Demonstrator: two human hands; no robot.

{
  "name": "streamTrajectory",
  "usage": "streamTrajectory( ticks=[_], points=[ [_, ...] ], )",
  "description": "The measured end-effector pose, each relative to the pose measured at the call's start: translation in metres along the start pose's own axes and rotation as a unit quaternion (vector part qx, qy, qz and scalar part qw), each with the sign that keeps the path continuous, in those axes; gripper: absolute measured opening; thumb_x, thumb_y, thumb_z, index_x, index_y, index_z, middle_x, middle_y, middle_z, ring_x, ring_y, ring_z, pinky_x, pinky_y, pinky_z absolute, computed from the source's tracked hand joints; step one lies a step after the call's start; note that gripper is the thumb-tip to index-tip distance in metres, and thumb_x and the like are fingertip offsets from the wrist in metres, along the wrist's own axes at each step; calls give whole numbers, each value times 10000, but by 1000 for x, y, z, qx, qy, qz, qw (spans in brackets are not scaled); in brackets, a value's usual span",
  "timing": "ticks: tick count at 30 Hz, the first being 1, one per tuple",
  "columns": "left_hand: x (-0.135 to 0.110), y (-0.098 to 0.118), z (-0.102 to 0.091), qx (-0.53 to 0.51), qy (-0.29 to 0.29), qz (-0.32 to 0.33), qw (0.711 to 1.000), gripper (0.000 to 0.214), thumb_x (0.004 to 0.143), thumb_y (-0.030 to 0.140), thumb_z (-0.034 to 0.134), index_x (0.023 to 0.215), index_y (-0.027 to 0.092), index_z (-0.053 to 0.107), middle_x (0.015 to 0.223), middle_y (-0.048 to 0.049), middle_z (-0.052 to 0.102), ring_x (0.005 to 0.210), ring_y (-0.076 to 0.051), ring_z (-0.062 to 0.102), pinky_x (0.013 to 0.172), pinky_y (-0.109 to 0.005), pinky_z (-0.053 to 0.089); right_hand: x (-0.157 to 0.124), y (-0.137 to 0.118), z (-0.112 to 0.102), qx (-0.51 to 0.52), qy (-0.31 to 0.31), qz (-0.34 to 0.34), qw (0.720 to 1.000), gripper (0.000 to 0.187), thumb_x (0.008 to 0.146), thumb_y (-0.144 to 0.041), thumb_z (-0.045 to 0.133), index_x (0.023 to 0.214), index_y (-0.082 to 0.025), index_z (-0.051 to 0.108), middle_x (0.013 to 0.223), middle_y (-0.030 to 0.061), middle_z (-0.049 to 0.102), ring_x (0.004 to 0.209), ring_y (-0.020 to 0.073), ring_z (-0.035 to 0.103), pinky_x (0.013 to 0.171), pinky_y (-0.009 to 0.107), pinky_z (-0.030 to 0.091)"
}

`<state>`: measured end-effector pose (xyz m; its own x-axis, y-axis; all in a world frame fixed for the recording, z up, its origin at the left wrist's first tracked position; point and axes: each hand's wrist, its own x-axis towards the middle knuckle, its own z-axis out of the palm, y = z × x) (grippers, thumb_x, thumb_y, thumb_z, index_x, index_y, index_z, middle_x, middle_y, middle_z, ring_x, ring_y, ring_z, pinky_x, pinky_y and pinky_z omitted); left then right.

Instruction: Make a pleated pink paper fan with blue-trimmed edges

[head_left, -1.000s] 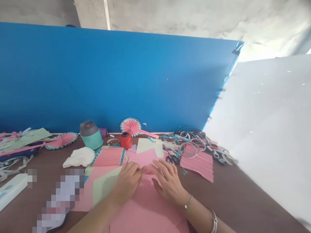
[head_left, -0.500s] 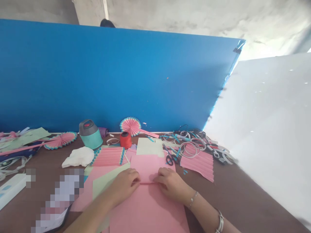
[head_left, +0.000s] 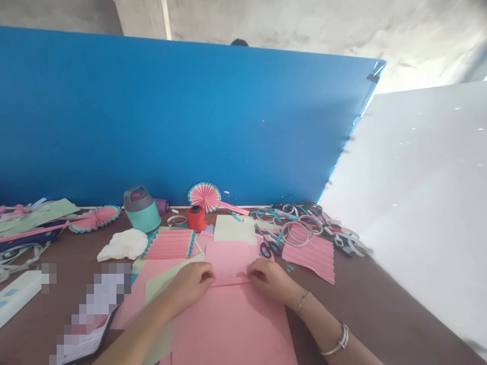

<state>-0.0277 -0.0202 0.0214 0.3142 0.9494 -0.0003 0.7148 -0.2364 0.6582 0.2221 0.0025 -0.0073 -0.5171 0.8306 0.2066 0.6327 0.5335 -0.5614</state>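
A pink paper sheet lies in front of me with a narrow fold along its near edge, on top of a larger pink sheet. My left hand pinches the left end of the fold, thumb and fingers together. At the right end, my right hand is closed on the same fold, fingers curled. Black-handled scissors lie just beyond my right hand. A pleated pink paper is to the right, and another with blue edges lies beyond my left hand.
A teal and grey container, a red thread spool and a finished paper fan stand near the blue partition. Cables and rings clutter the back right. At left are a phone and a white power strip.
Both hands have shifted slightly apart, toward the ends of the folded edge, so more of the fold shows between them. Behind the partition, the top of a person's head moved right.
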Motion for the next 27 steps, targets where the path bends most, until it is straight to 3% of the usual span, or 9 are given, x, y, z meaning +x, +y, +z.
streamTrajectory(
  ticks=[10,18,27],
  points=[
    [6,-1,-1,-20,1,1,1000,164,742,217,411,631,205,531,728,-8,596,730,-175,554,643,-259,385,4,2,1,25,-5,49,998,183,764,-91,493,766,-164,661,718,32,614,672,146,527,630,260,397],
    [9,-9,4,-18,12,-8,1000,164,746,214,414,666,202,557,738,-10,598,744,-176,549,653,-265,384,5,6,6,29,-6,91,995,130,721,-95,500,734,-151,617,665,0,563,601,111,470,543,211,335],
    [11,-9,5,-11,9,7,1000,174,753,220,401,657,203,546,739,-16,594,759,-182,546,663,-267,387,6,2,4,24,-3,84,996,116,701,-78,488,666,-160,562,653,-8,545,600,110,462,551,211,329]
  ],
)
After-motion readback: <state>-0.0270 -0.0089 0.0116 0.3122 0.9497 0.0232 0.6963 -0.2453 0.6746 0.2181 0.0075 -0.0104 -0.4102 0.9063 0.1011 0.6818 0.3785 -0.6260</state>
